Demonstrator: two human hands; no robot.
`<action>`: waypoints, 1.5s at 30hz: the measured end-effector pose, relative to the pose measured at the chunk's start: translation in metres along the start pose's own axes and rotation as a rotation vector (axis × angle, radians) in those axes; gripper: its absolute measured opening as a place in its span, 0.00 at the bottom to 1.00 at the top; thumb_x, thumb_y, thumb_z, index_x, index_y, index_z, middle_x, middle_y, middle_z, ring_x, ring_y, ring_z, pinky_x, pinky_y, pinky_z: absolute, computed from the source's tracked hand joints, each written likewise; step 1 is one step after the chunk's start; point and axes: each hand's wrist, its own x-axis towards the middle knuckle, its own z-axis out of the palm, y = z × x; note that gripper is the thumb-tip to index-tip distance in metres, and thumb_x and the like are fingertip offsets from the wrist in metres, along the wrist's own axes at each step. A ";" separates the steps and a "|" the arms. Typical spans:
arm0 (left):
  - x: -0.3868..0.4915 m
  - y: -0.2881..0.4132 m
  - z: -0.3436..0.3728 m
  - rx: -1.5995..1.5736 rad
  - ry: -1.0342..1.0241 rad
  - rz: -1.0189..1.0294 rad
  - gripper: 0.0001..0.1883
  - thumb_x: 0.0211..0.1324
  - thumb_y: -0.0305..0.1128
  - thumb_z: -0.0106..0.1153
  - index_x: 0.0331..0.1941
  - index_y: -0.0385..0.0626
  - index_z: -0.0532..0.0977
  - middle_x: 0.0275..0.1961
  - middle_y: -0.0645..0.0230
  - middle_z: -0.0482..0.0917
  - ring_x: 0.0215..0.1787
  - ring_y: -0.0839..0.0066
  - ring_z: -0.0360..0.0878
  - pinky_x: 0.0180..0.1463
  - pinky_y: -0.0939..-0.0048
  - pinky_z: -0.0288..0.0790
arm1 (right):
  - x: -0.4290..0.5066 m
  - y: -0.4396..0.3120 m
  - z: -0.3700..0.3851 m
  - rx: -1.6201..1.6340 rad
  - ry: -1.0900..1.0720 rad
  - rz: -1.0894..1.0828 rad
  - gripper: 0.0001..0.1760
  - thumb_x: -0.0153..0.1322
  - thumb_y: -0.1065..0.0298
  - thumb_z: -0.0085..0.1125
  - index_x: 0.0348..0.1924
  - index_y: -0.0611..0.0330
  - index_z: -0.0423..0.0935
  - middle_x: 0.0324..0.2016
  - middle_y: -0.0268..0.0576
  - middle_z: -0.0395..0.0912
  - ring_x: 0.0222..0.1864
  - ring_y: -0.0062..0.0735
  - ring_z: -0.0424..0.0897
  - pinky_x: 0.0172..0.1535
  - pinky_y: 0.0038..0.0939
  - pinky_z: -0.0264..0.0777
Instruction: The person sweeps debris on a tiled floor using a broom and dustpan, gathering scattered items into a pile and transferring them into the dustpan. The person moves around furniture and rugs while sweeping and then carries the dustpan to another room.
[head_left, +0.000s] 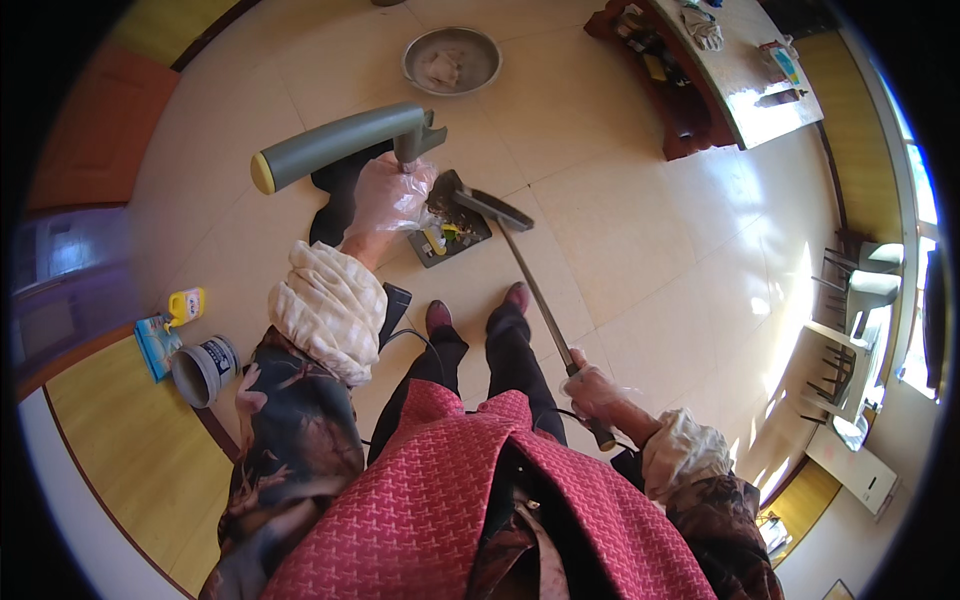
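My left hand (390, 191), in a clear plastic glove, grips the pole of a long-handled dustpan just below its grey handle (337, 142) with a yellow end cap. Below it on the floor lies the dark dustpan tray (435, 259), holding dirt and yellow, green and white scraps (448, 237). My gloved right hand (596, 394) is closed around the broom's stick (538, 296) near its end. The broom head (493, 208) slants over the tray's far edge; whether it touches the tray, I cannot tell.
A metal basin (491, 61) with a cloth (442, 69) in it sits ahead. A table (750, 79) bearing items stands far right. To the left are a grey bucket (196, 375), a yellow jug (185, 306) and a blue packet (156, 346). Chairs (874, 289) line the right side.
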 end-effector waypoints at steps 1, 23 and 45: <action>0.000 -0.002 -0.001 -0.078 -0.015 0.007 0.15 0.51 0.27 0.59 0.15 0.44 0.64 0.18 0.80 0.66 0.22 0.87 0.61 0.27 0.78 0.59 | -0.017 -0.007 -0.005 0.050 0.005 0.016 0.35 0.65 0.74 0.50 0.65 0.62 0.53 0.11 0.33 0.64 0.13 0.26 0.69 0.19 0.34 0.65; -0.043 -0.040 -0.015 0.354 0.011 0.243 0.15 0.50 0.25 0.59 0.15 0.46 0.65 0.21 0.80 0.66 0.25 0.87 0.63 0.29 0.81 0.60 | 0.060 0.085 -0.010 -1.022 0.015 -0.402 0.23 0.60 0.70 0.58 0.47 0.60 0.61 0.24 0.56 0.78 0.29 0.51 0.80 0.36 0.42 0.75; -0.091 -0.045 -0.031 0.475 0.021 0.367 0.08 0.52 0.29 0.59 0.23 0.43 0.70 0.24 0.79 0.69 0.28 0.85 0.64 0.34 0.76 0.63 | -0.018 0.003 -0.028 0.032 -0.244 -0.033 0.40 0.66 0.70 0.46 0.70 0.62 0.41 0.11 0.33 0.63 0.08 0.22 0.62 0.11 0.29 0.53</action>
